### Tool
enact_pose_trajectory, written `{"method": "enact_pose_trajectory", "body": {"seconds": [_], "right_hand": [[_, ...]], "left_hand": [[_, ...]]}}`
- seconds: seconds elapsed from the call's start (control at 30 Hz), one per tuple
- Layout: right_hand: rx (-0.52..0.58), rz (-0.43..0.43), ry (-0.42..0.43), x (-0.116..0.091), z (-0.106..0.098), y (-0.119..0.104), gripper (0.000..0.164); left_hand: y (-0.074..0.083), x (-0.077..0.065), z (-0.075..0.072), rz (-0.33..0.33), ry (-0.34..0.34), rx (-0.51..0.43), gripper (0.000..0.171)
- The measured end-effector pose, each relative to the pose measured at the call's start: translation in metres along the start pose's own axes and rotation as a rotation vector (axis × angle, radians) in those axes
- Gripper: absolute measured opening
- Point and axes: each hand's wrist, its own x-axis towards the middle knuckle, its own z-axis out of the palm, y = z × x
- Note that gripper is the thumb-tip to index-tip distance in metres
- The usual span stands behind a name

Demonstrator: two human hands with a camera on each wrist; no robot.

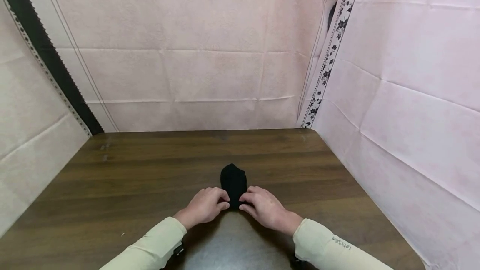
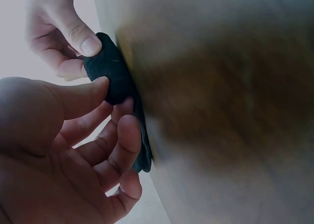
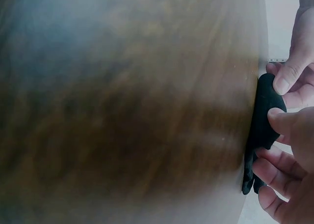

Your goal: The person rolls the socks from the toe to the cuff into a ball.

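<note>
A small black sock lies on the wooden table, its far end flat and its near end lifted into a rolled or folded edge. My left hand pinches the left side of that near edge between thumb and fingers. On the other side, my right hand pinches the right corner in the same way. In the left wrist view the thumbs press on the dark folded cloth, with fingertips tucked behind it. The right wrist view shows the roll close over the tabletop, its loose layers hanging past the fingers.
The brown wood-grain table runs back to a pale pink cloth wall. More cloth hangs at the left and right sides. A small white speck lies on the table at front left.
</note>
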Motion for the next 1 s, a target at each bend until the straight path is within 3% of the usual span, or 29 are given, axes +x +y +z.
{"method": "enact_pose_trajectory", "body": {"seconds": [0.37, 0.63, 0.87, 1.0], "right_hand": [[-0.053, -0.034, 0.014, 0.0018, 0.0015, -0.0013, 0.01], [0.041, 0.016, 0.006, 0.004, 0.0001, -0.0023, 0.019], [0.03, -0.047, 0.064, 0.006, -0.0007, -0.0009, 0.01], [0.014, -0.035, 0.046, 0.0047, -0.0002, -0.0011, 0.008]], "left_hand": [[0.0, -0.0015, -0.0021, -0.004, 0.038, -0.053, 0.015], [-0.0024, 0.002, -0.0026, -0.039, 0.025, -0.046, 0.011], [-0.0038, 0.0039, -0.0023, -0.045, 0.026, -0.017, 0.008], [-0.0031, 0.0037, -0.003, -0.062, 0.02, -0.019, 0.008]]}}
